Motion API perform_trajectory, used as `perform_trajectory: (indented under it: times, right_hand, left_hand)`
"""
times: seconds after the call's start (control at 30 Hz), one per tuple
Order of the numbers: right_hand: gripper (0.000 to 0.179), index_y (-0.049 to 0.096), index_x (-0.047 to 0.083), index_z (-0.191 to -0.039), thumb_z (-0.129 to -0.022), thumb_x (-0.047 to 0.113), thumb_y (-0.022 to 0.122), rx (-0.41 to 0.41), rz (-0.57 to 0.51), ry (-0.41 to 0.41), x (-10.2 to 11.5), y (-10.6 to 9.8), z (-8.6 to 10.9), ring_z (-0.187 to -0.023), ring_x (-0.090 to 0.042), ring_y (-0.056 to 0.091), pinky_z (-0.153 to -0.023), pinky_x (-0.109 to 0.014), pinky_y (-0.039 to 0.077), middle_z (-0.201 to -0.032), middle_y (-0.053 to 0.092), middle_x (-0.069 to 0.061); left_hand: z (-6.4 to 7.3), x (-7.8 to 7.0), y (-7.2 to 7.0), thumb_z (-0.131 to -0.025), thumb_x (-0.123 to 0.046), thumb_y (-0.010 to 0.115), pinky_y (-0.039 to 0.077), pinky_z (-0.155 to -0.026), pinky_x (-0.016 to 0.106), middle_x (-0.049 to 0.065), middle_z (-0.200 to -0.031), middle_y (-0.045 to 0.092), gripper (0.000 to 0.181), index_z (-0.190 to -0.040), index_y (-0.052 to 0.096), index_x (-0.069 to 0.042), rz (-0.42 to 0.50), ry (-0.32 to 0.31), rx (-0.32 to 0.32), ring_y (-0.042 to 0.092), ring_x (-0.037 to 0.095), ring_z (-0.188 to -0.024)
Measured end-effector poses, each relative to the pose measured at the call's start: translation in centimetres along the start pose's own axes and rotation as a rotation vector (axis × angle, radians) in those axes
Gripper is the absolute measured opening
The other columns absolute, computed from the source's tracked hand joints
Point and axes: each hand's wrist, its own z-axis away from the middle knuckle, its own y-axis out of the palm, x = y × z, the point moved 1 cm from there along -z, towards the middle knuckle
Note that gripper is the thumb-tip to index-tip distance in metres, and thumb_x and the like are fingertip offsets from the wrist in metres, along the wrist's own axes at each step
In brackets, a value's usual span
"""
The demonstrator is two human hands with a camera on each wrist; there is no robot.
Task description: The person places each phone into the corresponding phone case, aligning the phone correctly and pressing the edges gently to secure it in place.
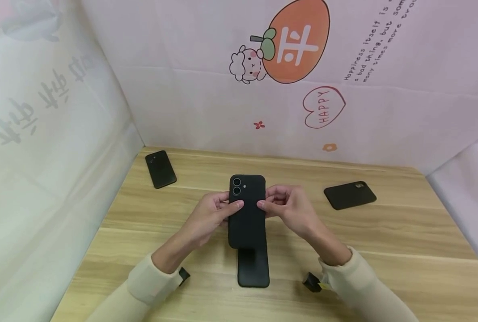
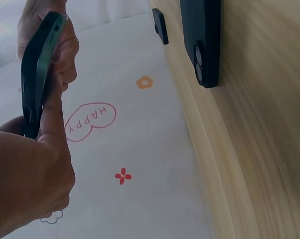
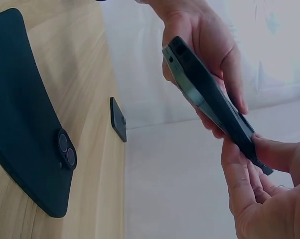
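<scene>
Both hands hold a phone in a black case [image 1: 247, 228] upright above the table, with its two camera lenses at the upper left. My left hand [image 1: 208, 214] pinches its left edge, thumb on the back and fingers behind. On the opposite edge, my right hand [image 1: 297, 208] pinches it the same way. In the right wrist view, a greenish phone edge [image 3: 190, 92] shows along the black case [image 3: 210, 87]; whether the case sits flush all round, I cannot tell. Below lies another black phone or case [image 1: 253, 270], partly hidden in the head view; its two-lens camera [image 3: 67, 149] appears in the right wrist view.
A black phone-shaped piece [image 1: 160, 169] lies at the table's back left. Another one [image 1: 350, 196] lies at the right, its camera corner pointing right. White printed cloth [image 1: 206, 112] hangs behind the wooden table [image 1: 383, 277] and along its sides.
</scene>
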Motion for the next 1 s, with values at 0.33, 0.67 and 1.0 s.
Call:
perform_trajectory:
  times: [0.33,0.67,1.0]
  right_hand:
    - [0.02,0.076,-0.004,-0.106,-0.093,0.01,0.082,-0.014,0.045,-0.033,-0.7,0.2,0.7,-0.076,-0.024,0.077,-0.075,-0.037,0.066,-0.088,0.077,-0.012]
    - [0.015,0.08,0.0,-0.103,-0.095,0.013,0.081,-0.038,0.106,-0.049,-2.0,1.8,1.7,-0.076,-0.016,0.075,-0.069,-0.029,0.064,-0.09,0.08,-0.009]
    - [0.007,0.079,0.0,-0.096,-0.096,0.007,0.078,0.042,0.176,-0.135,-1.8,1.1,1.8,-0.061,-0.011,0.056,-0.051,-0.021,0.039,-0.077,0.07,-0.005]
  left_hand:
    - [0.1,0.1,0.5,-0.107,-0.007,0.062,0.063,-0.091,0.043,0.025,-0.116,0.076,0.033,-0.135,0.062,0.011,0.007,0.026,-0.017,0.077,0.024,-0.105]
    - [0.3,-0.3,0.2,-0.106,-0.009,0.066,0.065,-0.082,0.036,0.022,-0.108,0.078,0.03,-0.131,0.065,0.007,0.007,0.054,-0.221,0.079,0.021,-0.095]
    - [0.5,-0.1,-0.1,-0.106,-0.008,0.064,0.064,-0.087,0.041,0.025,-0.119,0.075,0.036,-0.137,0.06,0.011,0.084,0.051,-0.118,0.078,0.025,-0.102]
